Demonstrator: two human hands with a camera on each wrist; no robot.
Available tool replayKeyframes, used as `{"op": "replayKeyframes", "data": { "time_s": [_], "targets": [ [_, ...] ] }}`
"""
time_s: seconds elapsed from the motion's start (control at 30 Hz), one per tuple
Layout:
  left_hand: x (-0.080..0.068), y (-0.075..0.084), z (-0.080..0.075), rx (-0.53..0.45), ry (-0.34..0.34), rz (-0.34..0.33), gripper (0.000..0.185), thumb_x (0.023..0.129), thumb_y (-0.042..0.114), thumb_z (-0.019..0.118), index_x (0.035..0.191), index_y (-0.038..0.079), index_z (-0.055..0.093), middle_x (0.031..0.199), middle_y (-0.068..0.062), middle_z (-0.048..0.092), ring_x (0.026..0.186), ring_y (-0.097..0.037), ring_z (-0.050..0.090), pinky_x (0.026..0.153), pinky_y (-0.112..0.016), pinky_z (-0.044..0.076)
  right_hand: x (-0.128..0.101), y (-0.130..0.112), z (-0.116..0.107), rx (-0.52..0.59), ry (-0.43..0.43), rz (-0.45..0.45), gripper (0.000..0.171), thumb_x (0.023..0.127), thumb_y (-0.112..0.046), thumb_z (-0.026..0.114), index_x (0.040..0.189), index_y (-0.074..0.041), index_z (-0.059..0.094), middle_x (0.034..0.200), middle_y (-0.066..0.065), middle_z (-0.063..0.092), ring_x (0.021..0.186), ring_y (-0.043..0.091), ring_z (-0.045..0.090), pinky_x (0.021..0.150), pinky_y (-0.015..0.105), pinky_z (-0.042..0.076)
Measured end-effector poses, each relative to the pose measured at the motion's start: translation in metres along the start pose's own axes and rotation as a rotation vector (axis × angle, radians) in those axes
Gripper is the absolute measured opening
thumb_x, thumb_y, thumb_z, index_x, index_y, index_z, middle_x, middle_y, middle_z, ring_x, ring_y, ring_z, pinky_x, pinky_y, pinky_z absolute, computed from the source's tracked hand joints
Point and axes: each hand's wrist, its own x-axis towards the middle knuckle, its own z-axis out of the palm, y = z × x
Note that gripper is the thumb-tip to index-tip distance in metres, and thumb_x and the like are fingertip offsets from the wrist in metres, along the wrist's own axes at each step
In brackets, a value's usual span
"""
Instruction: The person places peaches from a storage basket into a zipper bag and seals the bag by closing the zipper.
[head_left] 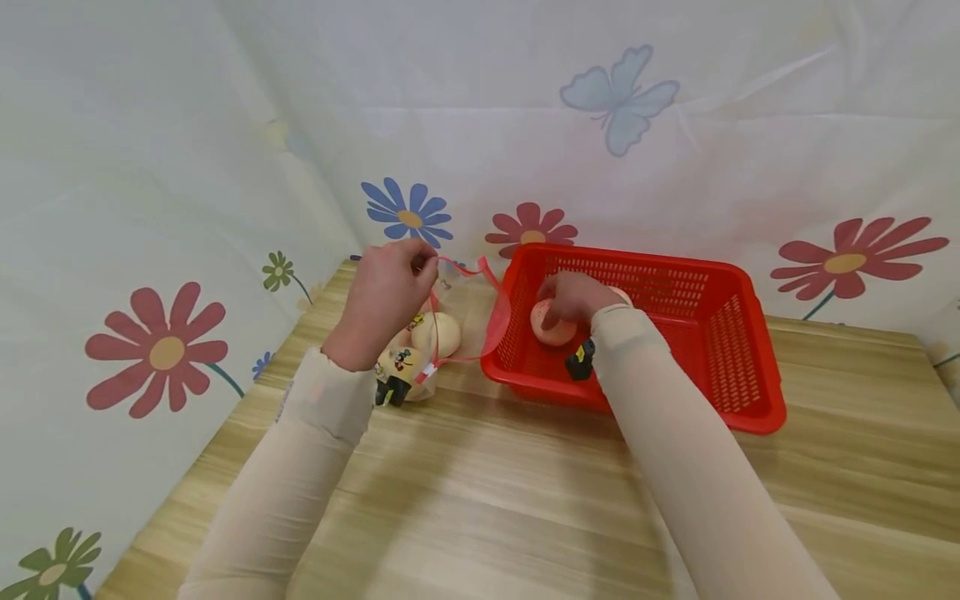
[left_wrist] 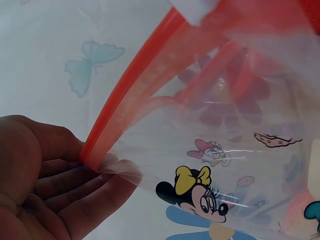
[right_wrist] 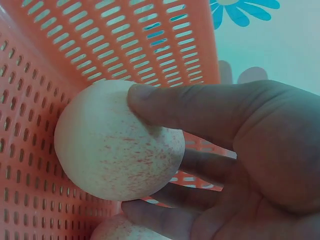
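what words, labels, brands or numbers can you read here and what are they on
No text can be read in any view.
Clear bag: printed cartoon figures, no legible words.
Black box at the right wrist: any lettering is too small to read.
Red basket, speckled round object: none visible.

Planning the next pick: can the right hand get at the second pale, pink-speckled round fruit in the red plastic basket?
Probably not: the right hand holds one pale, pink-speckled round fruit. Once freed, likely yes: the second fruit lies nearby in the red plastic basket.
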Motion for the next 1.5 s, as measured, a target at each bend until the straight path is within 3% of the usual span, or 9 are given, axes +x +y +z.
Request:
{"op": "replayKeyframes", "data": {
  "time_s": [0.2,0.93,1.5],
  "targets": [
    [0.0,0.001,0.001,-0.003,0.007,-0.016,0.023,0.095,0.018,0.055,0.098,0.002,0.072,0.084,-0.012,0.071,0.066,-0.022,0.059,0.065,-0.035,0.053,-0.012,-0.004,-0.002,0.0,0.022,-0.024,0.067,0.07,-0.021,0.085,0.131,-0.021,0.057,0.121,0.002,0.058,0.11,0.029,0.052,0.094,0.049,0.052],
    [0.002,0.002,0.003,-0.009,0.017,-0.026,0.023,0.095,0.019,0.055,0.096,0.002,0.071,0.086,-0.011,0.072,0.066,-0.022,0.062,0.066,-0.035,0.055,-0.038,-0.008,-0.012,-0.09,0.035,-0.162,0.059,0.077,-0.026,0.081,0.13,-0.02,0.057,0.126,0.002,0.056,0.114,0.025,0.049,0.092,0.042,0.054],
    [0.0,0.006,0.001,0.0,0.027,-0.012,0.024,0.094,0.017,0.054,0.096,0.001,0.072,0.086,-0.012,0.073,0.063,-0.023,0.062,0.063,-0.035,0.055,-0.06,-0.015,-0.014,-0.069,0.066,-0.22,0.055,0.079,-0.029,0.079,0.129,-0.023,0.057,0.127,0.0,0.055,0.116,0.023,0.048,0.087,0.04,0.056]
  ]
}}
